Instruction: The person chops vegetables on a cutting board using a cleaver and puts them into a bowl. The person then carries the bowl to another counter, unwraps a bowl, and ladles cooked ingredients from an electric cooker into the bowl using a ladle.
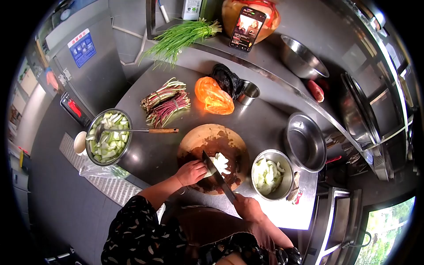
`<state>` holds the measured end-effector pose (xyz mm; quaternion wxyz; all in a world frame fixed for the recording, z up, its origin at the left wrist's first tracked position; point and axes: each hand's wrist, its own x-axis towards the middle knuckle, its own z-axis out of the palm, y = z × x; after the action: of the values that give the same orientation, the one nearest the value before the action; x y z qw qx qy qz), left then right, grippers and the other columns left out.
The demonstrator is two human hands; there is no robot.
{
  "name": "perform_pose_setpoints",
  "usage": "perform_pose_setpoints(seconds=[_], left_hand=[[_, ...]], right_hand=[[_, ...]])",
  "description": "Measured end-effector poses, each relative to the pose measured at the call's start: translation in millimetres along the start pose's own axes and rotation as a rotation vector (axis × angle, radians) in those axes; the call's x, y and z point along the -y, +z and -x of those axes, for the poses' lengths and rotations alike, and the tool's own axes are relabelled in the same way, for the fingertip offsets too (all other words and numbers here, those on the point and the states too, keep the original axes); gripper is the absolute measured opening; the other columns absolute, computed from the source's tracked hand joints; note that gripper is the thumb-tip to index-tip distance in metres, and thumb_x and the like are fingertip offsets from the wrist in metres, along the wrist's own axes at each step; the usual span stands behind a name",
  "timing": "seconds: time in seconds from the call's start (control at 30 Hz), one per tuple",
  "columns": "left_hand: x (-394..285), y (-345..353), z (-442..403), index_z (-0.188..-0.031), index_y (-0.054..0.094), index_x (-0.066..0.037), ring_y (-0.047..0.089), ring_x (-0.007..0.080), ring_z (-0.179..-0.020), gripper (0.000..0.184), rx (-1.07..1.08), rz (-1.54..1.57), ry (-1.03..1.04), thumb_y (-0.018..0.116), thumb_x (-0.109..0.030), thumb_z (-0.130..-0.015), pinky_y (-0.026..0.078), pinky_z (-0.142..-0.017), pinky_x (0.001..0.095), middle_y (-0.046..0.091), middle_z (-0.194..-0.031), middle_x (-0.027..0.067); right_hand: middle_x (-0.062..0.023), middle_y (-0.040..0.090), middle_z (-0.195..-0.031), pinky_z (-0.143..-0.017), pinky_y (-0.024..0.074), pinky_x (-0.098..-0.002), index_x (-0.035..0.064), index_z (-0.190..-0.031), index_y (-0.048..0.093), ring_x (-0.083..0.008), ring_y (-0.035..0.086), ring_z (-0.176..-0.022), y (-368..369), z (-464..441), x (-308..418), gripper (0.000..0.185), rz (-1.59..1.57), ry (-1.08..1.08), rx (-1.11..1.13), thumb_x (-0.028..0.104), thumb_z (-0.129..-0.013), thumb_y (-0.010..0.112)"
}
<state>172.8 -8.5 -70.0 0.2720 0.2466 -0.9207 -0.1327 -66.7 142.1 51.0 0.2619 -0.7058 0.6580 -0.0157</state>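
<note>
My right hand (248, 207) is closed round the handle of a knife (221, 180), whose blade reaches up and left over the round cutting board (190, 139). Fingers bent, my left hand (192, 172) holds a pale green vegetable piece (208, 171) against the blade's left side. White slices (220, 163) lie just right of the blade on the stained board. To the right of the board, a steel bowl (285, 192) holds pale slices (267, 176). At the left, another bowl (126, 152) is full of green chunks (111, 140), with a wooden-handled ladle (163, 130) resting across its rim.
Behind the board are bundled purple stems (165, 102), an orange bag (213, 95), a black bag (226, 79) and a steel cup (249, 93). An empty basin (305, 142) stands at right. The shelf holds green stalks (181, 39), a phone (247, 28) and a bowl (302, 57).
</note>
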Motion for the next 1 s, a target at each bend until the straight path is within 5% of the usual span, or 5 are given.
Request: perform_pose_setpoints(seconds=[0.07, 0.4, 0.63, 0.8, 1.0], left_hand=[[-1, 3, -1, -0.086, 0.061, -0.008, 0.057, 0.0225, -0.093, 0.01, -0.131, 0.006, 0.036, 0.061, -0.016, -0.08, 0.046, -0.088, 0.0348, 0.059, -0.092, 0.0046], [0, -6, 7, -0.089, 0.058, -0.007, 0.057, 0.0244, -0.093, 0.012, -0.064, 0.079, 0.003, 0.061, -0.014, -0.08, 0.046, -0.087, 0.0353, 0.059, -0.096, 0.0064], [2, 0, 9, -0.091, 0.058, -0.007, 0.057, 0.0243, -0.096, 0.015, -0.119, -0.013, 0.022, 0.06, -0.016, -0.079, 0.045, -0.09, 0.0354, 0.059, -0.1, 0.0064], [3, -2, 11, -0.09, 0.06, -0.006, 0.056, 0.0246, -0.098, 0.014, -0.017, 0.012, -0.036, 0.06, -0.015, -0.079, 0.044, -0.092, 0.0365, 0.059, -0.099, 0.0071], [-1, -4, 9, -0.087, 0.059, -0.007, 0.057, 0.0251, -0.094, 0.012, -0.166, 0.009, 0.018, 0.061, -0.015, -0.079, 0.045, -0.09, 0.036, 0.059, -0.096, 0.0067]], right_hand=[[-0.022, 0.062, -0.071, -0.059, 0.0495, -0.0502, 0.0075, -0.103, 0.055, -0.0413, 0.062, -0.066, 2, 4, -1, 0.024, -0.009, -0.011, 0.001, 0.027, -0.091, 0.047], [-0.0227, 0.064, -0.077, -0.062, 0.0501, -0.0504, 0.0063, -0.106, 0.055, -0.041, 0.063, -0.069, 35, -14, -5, 0.029, -0.028, 0.032, -0.049, 0.03, -0.092, 0.047], [-0.0216, 0.063, -0.068, -0.054, 0.0499, -0.0502, 0.0096, -0.108, 0.054, -0.0394, 0.062, -0.062, 20, 4, -2, 0.024, 0.052, -0.006, -0.017, 0.025, -0.09, 0.047], [-0.0223, 0.063, -0.07, -0.06, 0.0501, -0.0503, 0.0088, -0.104, 0.053, -0.0405, 0.062, -0.066, 30, -17, 0, 0.022, -0.004, -0.017, -0.049, 0.025, -0.09, 0.049], [-0.0231, 0.063, -0.072, -0.062, 0.0494, -0.0517, 0.0078, -0.103, 0.054, -0.0425, 0.061, -0.068, 16, -5, 7, 0.022, 0.003, 0.062, 0.065, 0.025, -0.09, 0.048]])
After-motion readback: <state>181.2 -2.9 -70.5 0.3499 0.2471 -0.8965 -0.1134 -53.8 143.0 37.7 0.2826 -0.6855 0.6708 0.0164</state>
